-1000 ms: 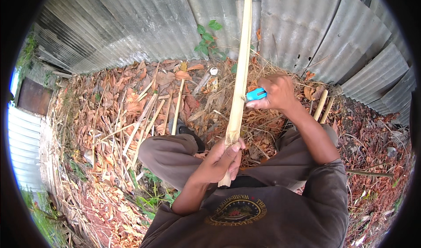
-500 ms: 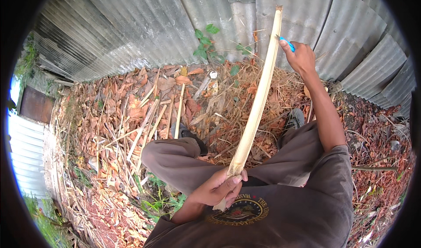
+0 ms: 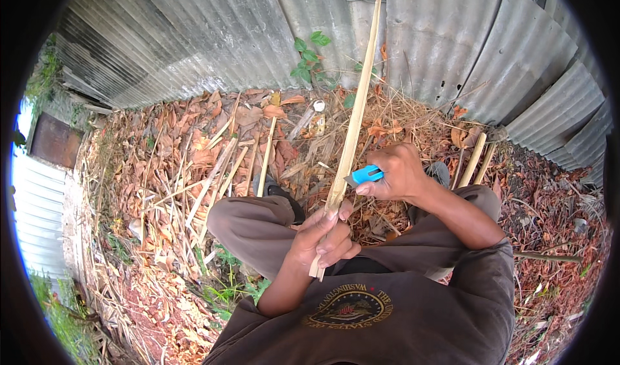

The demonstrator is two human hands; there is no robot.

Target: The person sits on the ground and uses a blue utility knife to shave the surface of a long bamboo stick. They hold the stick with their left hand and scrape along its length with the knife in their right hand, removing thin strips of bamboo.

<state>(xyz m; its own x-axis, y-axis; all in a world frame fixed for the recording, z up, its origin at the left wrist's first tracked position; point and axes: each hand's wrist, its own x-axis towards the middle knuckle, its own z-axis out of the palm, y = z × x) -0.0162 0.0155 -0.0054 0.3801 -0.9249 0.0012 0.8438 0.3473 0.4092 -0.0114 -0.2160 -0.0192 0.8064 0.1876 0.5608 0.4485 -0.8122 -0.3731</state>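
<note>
Seated person shaving a long pale stick beside a corrugated metal fence.

Cut sticks (image 3: 219, 171) lie on the leaf litter at left. The left hand (image 3: 323, 239) is closed around the stick (image 3: 352, 132) near its lower end, above the lap; the right hand (image 3: 397, 171) is clenched on a blue-handled knife (image 3: 365, 174), its blade touching the stick.

Lower end of the long pale split bamboo strip (image 3: 354, 126) is covered by the left hand (image 3: 321, 241); blade of the small blue-handled knife (image 3: 365, 174) is too small to make out, handle partly inside the right hand (image 3: 398, 171); feet hidden under the grey-brown trouser knees (image 3: 248, 220); pic rim is black, cuts off the corrugated grey metal fence (image 3: 213, 36) at top & sides.
</note>
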